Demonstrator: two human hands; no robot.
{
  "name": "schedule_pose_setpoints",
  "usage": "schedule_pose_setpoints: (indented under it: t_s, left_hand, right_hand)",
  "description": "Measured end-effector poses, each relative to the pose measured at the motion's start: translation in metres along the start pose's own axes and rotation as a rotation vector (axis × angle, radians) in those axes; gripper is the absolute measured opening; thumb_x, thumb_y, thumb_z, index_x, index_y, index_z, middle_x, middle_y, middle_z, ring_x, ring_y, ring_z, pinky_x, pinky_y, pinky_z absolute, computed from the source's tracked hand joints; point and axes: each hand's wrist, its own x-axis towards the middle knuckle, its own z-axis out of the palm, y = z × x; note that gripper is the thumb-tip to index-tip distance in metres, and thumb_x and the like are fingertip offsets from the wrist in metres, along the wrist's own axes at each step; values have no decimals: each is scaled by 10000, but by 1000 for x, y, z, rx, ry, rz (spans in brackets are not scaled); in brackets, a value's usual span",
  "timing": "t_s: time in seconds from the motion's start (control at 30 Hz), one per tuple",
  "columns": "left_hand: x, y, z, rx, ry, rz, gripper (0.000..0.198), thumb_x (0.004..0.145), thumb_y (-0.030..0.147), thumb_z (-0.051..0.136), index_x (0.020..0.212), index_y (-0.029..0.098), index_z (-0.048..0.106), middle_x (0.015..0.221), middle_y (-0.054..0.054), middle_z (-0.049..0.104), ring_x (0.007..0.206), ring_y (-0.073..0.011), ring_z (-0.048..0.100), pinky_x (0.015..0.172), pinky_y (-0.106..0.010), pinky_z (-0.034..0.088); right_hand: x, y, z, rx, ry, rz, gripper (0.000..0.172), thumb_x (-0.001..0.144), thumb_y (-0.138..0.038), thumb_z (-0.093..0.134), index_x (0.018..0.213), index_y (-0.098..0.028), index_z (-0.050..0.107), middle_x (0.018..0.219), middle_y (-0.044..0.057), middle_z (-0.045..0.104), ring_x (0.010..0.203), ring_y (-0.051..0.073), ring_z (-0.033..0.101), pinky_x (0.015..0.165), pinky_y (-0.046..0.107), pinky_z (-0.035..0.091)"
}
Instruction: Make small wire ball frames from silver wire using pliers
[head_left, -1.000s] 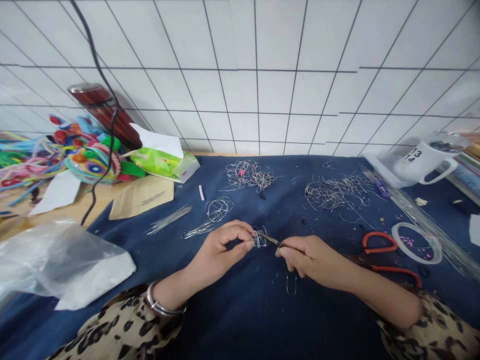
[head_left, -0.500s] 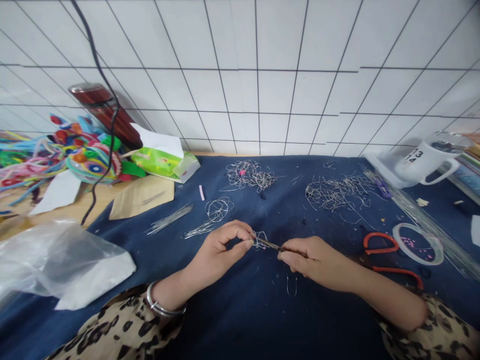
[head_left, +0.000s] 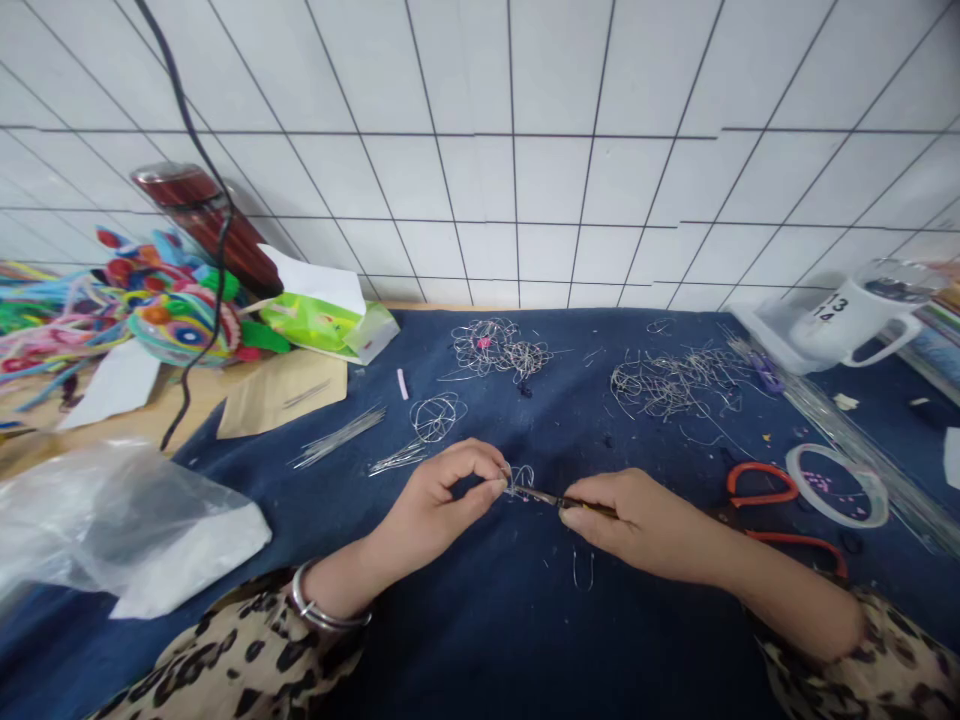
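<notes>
My left hand is closed in a pinch on a small piece of bent silver wire, thumb and forefinger together at its left end. My right hand is wrapped round a pair of needle-nose pliers, whose thin jaws point left and reach the wire by my left fingertips. Whether the jaws grip the wire is too small to tell. Below my right fingers a U-shaped wire lies on the dark blue cloth. Coiled wire and short straight wires rest just beyond my left hand.
Tangled wire piles lie farther back. At right are red-handled scissors, a clear round lid with pink bits and a white mug. A plastic bag, a red thermos and colourful craft pieces occupy the left.
The pliers and my right hand have shifted very slightly, and the pliers' handle shows more beneath my fingers. My left hand keeps its pinch in nearly the same place.
</notes>
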Motion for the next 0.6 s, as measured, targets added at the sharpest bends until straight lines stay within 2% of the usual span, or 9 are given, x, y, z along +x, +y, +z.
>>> schedule_pose_setpoints:
  t_s: [0.23, 0.43, 0.5, 0.6]
  left_hand:
    - [0, 0, 1, 4, -4, 0, 70, 839, 141, 542, 787, 161, 585, 913, -48, 586, 845, -144, 570, 795, -297, 426]
    - [-2, -1, 1, -12, 55, -15, 72, 840, 151, 546, 780, 167, 583, 915, -42, 588, 835, -138, 570, 799, -293, 427]
    - [-3, -1, 2, -11, 75, -12, 66, 837, 148, 551, 784, 167, 587, 920, -43, 588, 844, -141, 570, 809, -296, 425]
    - [-4, 0, 5, -11, 106, -5, 61, 830, 138, 560, 788, 168, 591, 927, -45, 586, 874, -149, 568, 830, -304, 420]
  right_hand:
    - [0, 0, -3, -41, 8, -7, 271, 888, -362, 404, 728, -194, 545, 652, -30, 546, 602, 91, 487, 539, 214, 295]
    - [-1, 6, -3, 94, 19, 49, 212, 854, -395, 462, 849, -226, 590, 697, -33, 572, 606, 100, 509, 523, 210, 324]
    - [2, 6, 0, 141, 82, 85, 177, 825, -380, 507, 865, -227, 586, 696, -37, 565, 598, 99, 504, 526, 210, 340]
    - [8, 1, 9, 165, 256, 100, 148, 769, -335, 580, 858, -217, 574, 756, -29, 575, 680, 115, 526, 594, 225, 369]
